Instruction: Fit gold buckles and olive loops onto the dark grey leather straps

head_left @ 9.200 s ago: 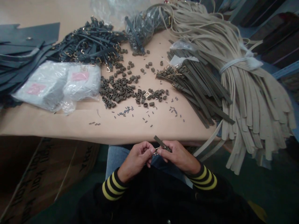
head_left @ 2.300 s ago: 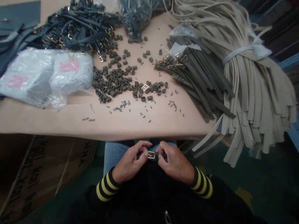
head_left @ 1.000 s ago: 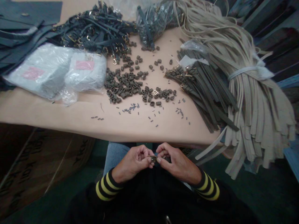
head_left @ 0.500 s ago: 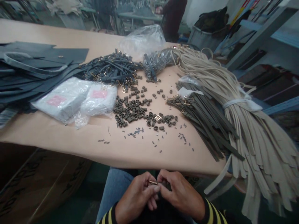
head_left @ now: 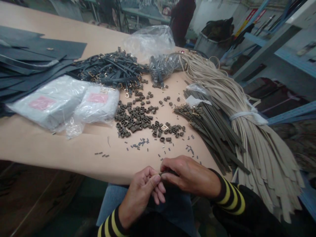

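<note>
Over my lap at the table's front edge, both hands meet around a small dark olive strap piece, mostly hidden by fingers. My left hand pinches its end, with the other fingers curled loosely. My right hand is closed round the strap from the right. On the table beyond lie small dark metal pins and a pile of olive keeper loops. A gold buckle rests on the loops. To the right is a bundle of olive straps with gold buckles at one end.
White plastic-wrapped packets and dark leather sheets lie at left. Navy straps with gold hardware are heaped behind. A long beige strap bundle hangs over the right edge, near metal shelving. A person stands beyond the table.
Both hands have risen toward the table edge, the right now overlapping it. The gold piece that showed between the fingers is now hidden. The view has shifted slightly.
</note>
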Available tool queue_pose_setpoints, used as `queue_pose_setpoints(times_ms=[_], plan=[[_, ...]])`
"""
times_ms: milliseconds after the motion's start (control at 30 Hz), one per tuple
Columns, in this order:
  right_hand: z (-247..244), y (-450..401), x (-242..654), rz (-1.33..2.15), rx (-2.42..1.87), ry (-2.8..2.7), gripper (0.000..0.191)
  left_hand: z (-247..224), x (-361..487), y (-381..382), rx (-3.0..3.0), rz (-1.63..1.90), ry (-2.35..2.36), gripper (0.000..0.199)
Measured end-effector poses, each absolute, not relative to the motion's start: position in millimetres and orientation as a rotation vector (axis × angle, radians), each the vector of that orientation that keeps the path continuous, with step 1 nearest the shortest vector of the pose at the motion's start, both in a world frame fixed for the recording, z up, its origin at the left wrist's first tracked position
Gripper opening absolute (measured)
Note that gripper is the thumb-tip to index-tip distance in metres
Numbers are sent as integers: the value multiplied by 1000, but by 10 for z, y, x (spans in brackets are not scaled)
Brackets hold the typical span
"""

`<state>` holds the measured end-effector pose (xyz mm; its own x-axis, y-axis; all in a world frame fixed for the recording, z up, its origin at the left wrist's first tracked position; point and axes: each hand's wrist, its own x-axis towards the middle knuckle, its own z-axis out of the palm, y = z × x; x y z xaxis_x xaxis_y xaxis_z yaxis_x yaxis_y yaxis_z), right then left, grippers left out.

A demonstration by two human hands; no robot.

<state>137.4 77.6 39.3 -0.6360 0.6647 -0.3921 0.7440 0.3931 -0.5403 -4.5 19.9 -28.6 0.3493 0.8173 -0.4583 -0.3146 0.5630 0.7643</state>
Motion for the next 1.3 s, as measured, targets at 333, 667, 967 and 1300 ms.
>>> queue_pose_setpoints(times_ms=[333, 667, 967, 1300], plan=[[-21, 1417, 1526, -572, 1687, 2635, 8, -348, -21, 320, 536, 844, 1044, 38], [-132, 1425, 1546, -729, 1722, 2612, 16, -369, 0, 281, 586, 842, 1084, 35], [-76, 1414, 1449, -579, 1781, 2545, 17, -392, 7, 241, 606, 848, 1090, 32], [-44, 1365, 1339, -267, 1624, 2591, 13, -399, 1, 243, 613, 861, 1074, 31]])
